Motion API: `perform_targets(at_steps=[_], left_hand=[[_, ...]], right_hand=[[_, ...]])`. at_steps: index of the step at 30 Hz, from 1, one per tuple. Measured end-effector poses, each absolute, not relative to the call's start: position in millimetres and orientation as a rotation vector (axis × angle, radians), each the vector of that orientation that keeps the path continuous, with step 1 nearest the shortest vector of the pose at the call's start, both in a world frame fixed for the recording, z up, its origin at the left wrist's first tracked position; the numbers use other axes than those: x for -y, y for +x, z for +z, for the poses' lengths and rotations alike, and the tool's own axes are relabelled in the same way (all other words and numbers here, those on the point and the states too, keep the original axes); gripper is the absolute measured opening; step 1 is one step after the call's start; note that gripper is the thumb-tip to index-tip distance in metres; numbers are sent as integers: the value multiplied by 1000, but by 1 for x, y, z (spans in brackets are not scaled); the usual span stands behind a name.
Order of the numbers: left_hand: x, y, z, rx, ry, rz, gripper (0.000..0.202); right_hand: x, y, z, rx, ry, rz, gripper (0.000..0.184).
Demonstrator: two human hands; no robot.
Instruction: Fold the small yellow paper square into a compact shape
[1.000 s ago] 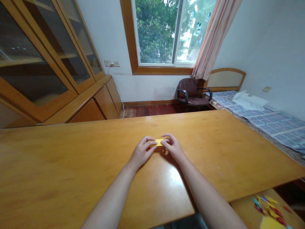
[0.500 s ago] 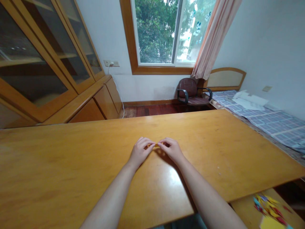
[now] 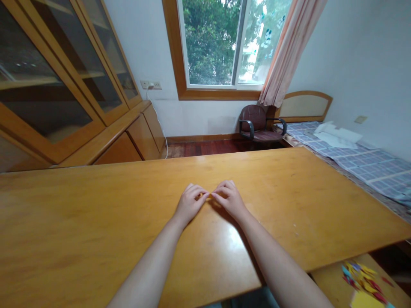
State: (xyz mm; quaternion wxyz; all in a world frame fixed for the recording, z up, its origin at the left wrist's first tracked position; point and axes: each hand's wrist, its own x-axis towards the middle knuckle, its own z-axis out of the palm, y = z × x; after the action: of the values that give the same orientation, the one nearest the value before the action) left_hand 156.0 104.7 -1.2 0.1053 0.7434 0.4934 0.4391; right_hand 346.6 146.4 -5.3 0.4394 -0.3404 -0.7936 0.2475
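Note:
My left hand [image 3: 191, 201] and my right hand [image 3: 228, 197] meet over the middle of the wooden table [image 3: 96, 214]. Both are closed in a pinch, thumbs against fingertips, almost touching each other. Between the fingertips shows a bit of a small yellow-orange strip [image 3: 210, 195], thin and pliable-looking. Most of it is hidden by my fingers, and its exact kind is too small to make out. A shadow falls on the tabletop below my right hand.
At the lower right, a lower wooden surface [image 3: 330, 284] holds a pile of small red, yellow and blue pieces [image 3: 364, 278] beside a yellow sheet [image 3: 364, 300]. Beyond the table stand a brown armchair [image 3: 257, 124], a bed [image 3: 356, 158] and a glass-door cabinet [image 3: 96, 117].
My right hand has risen slightly and shifted a little left, its fingers closer to my left fingertips. Less of the yellow-orange strip shows. The left hand stays nearly in place.

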Motion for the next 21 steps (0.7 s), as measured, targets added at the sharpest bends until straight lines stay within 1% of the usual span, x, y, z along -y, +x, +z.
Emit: perform_targets(at_steps=[11,15,21], left_hand=[[-111,148,-10,-1552,1766,1426,20],[-111,148,-11,-1529,1725,1424,19],[-110,150,-8,-1438,1818,1371,17]], right_hand=[[-155,353,-11,1537,-998,775,16],[-153,350,-10,1635,-934,824,13],[-153,347,-10,1714,-888,823,13]])
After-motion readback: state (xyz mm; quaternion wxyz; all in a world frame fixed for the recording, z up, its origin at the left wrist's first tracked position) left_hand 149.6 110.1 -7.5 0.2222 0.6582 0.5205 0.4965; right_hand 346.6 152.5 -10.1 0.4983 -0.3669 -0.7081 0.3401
